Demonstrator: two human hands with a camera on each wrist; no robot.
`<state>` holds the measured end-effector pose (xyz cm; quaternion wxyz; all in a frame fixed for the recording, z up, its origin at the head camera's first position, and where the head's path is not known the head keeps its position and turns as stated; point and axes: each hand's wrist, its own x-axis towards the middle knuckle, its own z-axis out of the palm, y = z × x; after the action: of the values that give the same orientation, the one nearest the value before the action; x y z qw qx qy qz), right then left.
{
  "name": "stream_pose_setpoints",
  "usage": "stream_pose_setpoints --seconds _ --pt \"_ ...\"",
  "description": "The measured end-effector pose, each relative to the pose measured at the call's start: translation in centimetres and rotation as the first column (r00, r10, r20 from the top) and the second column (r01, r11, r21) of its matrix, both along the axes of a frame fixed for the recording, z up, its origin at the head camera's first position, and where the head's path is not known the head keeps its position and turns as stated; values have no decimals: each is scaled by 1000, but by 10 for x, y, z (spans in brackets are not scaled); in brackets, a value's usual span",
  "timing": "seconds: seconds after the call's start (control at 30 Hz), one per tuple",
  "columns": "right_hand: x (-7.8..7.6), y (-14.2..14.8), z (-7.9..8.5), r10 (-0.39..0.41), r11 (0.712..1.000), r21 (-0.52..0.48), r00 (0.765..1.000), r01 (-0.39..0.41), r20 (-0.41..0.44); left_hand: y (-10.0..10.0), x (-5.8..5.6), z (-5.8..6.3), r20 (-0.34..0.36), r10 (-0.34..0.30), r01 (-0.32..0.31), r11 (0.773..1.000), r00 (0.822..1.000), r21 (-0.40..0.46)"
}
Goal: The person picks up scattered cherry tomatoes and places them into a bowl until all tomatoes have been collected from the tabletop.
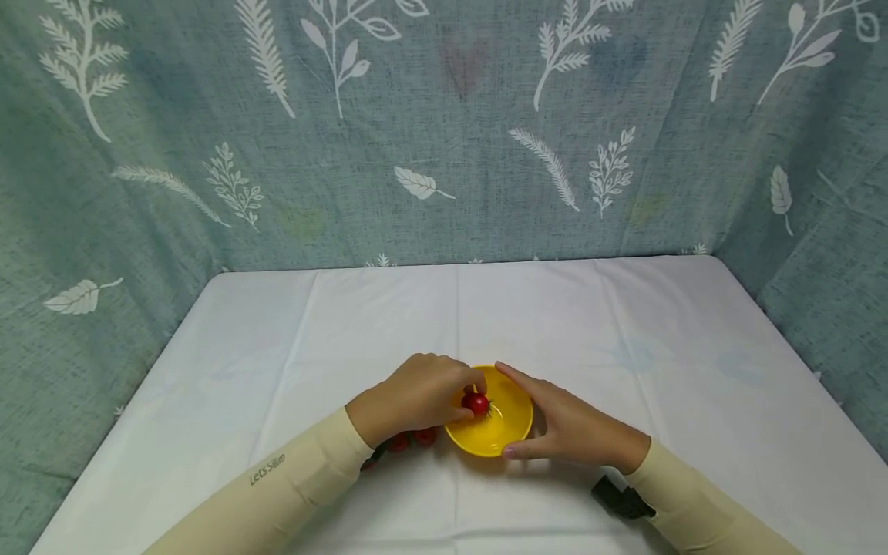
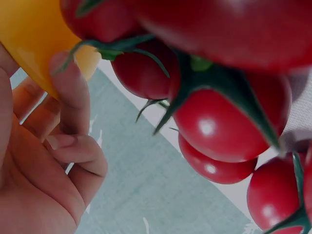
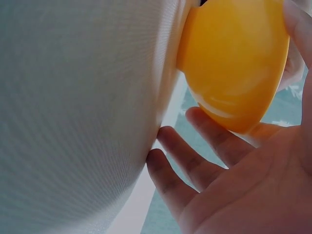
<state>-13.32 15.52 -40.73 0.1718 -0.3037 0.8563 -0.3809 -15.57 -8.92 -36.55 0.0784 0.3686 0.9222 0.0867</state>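
Note:
A yellow bowl (image 1: pixel 516 416) stands on the white-covered table. My left hand (image 1: pixel 419 393) reaches over its left rim and pinches a red cherry tomato (image 1: pixel 477 404) between thumb and fingers, inside the bowl. The right hand (image 1: pixel 572 424) holds the bowl from the right, thumb at the near rim and index finger at the far rim; in the right wrist view its other fingers spread below the bowl wall (image 3: pixel 234 63). Several more red tomatoes (image 1: pixel 425 436) with green stems lie beneath the left forearm, partly hidden, and loom large in the left wrist view (image 2: pixel 224 126).
White cloth covers the table (image 1: pixel 388 308). A grey-green curtain (image 1: pixel 458 216) with white leaf prints hangs behind and along both sides. A black device (image 1: pixel 620 497) sits at the right wrist.

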Motion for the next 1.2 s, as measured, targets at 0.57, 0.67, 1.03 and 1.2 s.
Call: stream_pose_setpoints --seconds 0.57,0.67,1.03,1.2 --pt "-1 -2 -1 0 1000 15 1000 0 1 -8 11 2 -20 56 -56 998 998 8" --pt "-1 -2 -2 -5 1000 19 1000 5 -5 -14 15 6 -25 77 -75 996 997 45" --pt "1 -3 -3 -24 999 32 1000 24 -2 -50 27 17 -91 140 -116 966 986 231" --pt "0 -3 -1 -31 998 46 999 31 -8 -58 26 19 -98 172 -144 959 980 242"
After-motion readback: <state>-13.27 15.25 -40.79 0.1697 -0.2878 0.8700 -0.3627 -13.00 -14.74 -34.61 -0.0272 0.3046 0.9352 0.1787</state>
